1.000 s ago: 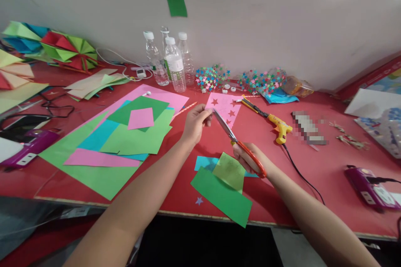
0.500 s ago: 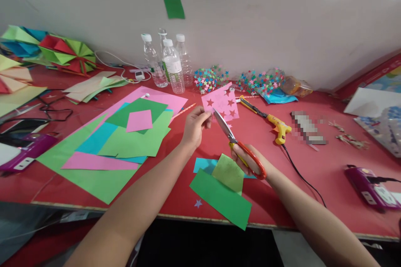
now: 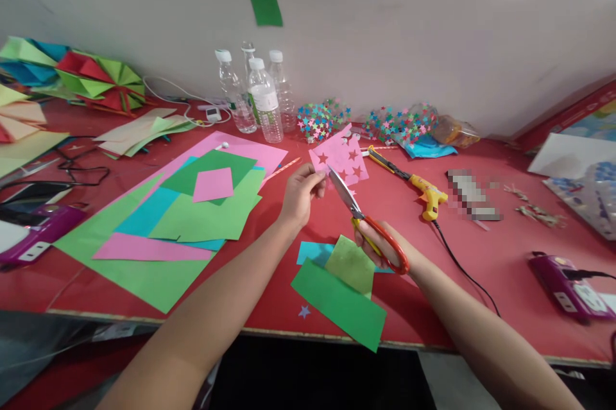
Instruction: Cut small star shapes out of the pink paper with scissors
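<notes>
My left hand (image 3: 301,195) is closed in a pinch at the lower left corner of a pink paper (image 3: 339,152) with star-shaped holes. Red shows through those holes. My right hand (image 3: 378,243) grips scissors (image 3: 353,205) with red and yellow handles, their blades pointing up and left. The blade tips overlap the paper close to my left fingertips; whether they are cutting into it is too small to tell. Below my hands lie a dark green paper strip (image 3: 339,304), a light green piece (image 3: 351,265), a blue piece (image 3: 312,251) and a small lavender star (image 3: 304,312).
Layered coloured sheets (image 3: 158,281) cover the left of the red table (image 3: 269,307). Several plastic bottles (image 3: 267,108) and bags of star confetti (image 3: 320,121) stand along the wall. A yellow glue gun (image 3: 428,195), its cord, and a purple power strip (image 3: 572,288) lie to the right.
The pink paper has shifted and tilted slightly, its right edge turning a little. My hands and the scissors stay almost where they were. The whole view has drifted slightly.
</notes>
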Demonstrator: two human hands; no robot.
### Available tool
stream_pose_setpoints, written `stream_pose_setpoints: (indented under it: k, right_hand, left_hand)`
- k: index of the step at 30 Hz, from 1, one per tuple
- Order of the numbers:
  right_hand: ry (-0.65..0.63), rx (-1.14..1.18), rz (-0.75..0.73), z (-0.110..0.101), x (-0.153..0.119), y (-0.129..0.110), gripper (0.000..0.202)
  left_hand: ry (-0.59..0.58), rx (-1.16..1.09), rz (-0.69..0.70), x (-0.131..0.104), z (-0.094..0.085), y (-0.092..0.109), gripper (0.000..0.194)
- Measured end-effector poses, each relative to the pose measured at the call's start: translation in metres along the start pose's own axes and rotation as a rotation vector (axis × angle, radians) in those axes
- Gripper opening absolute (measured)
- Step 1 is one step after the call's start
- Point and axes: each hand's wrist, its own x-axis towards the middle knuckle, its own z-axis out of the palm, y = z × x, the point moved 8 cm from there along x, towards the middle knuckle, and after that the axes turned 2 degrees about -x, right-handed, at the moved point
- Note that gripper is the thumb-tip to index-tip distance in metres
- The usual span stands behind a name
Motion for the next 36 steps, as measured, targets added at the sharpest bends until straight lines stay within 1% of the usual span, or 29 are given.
stream_pose_setpoints:
  k: [5,10,17,21,25,29,36]
  right_hand:
    - [0.032,0.037,0.038,0.004,0.001,0.004,0.055]
    - [0.066,0.072,0.034,0.009,0.001,0.004,0.055]
    - [0.113,0.055,0.105,0.008,0.000,0.006,0.059]
    - [0.133,0.044,0.113,0.006,0.000,0.007,0.058]
    - [0.139,0.054,0.128,0.004,0.000,0.009,0.055]
    - [0.145,0.010,0.127,0.003,0.000,0.009,0.054]
    - [0.108,0.009,0.111,0.002,0.002,0.008,0.057]
  left_hand:
    - [-0.005,0.015,0.003,-0.001,0.001,-0.001,0.019]
    - [0.004,0.005,-0.006,-0.003,0.003,-0.006,0.018]
    - [0.008,-0.029,-0.040,-0.004,0.006,-0.010,0.016]
    - [0.012,-0.035,-0.041,-0.004,0.005,-0.010,0.015]
    - [0.011,-0.025,-0.035,-0.003,0.005,-0.010,0.014]
    - [0.003,-0.016,-0.025,-0.003,0.005,-0.008,0.015]
    - [0.006,-0.019,-0.023,-0.004,0.004,-0.008,0.015]
